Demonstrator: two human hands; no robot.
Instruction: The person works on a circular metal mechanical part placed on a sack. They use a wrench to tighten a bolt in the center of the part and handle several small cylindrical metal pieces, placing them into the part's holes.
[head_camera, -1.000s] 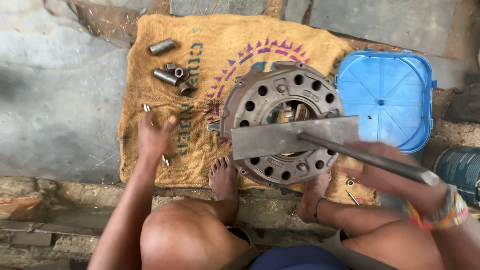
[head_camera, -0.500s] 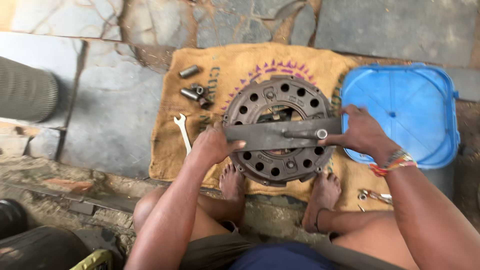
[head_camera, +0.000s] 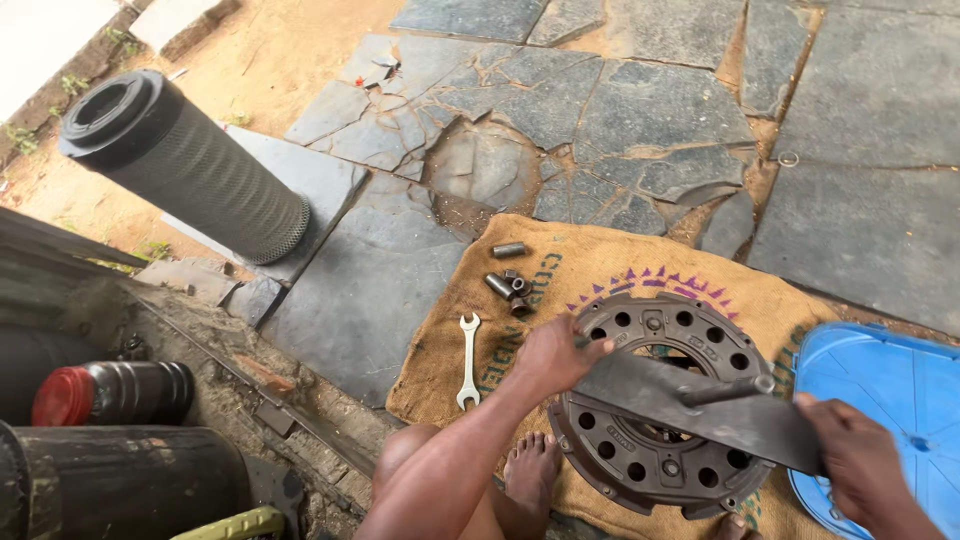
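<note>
Seen from the head camera, my left hand grips the upper-left end of a flat steel bar laid across a round clutch pressure plate, fingers closed over the bar's edge at the plate's ten o'clock. My right hand clamps the bar's other end at the plate's four o'clock, just beside a blue plastic lid. A short bolt or pin rises through the bar near the plate's centre. The plate rests on a burlap sack spread on stone paving, my bare foot touching its rim at seven o'clock.

To my judgement, doing this well means keeping the bar level across the centre, both hands pressing evenly, and the foot bracing the plate against turning.

At the plate's nine o'clock lies an open-ended spanner; at eleven o'clock, a cluster of small metal sleeves. Well apart, at ten o'clock, a black cylindrical filter lies on its side.
</note>
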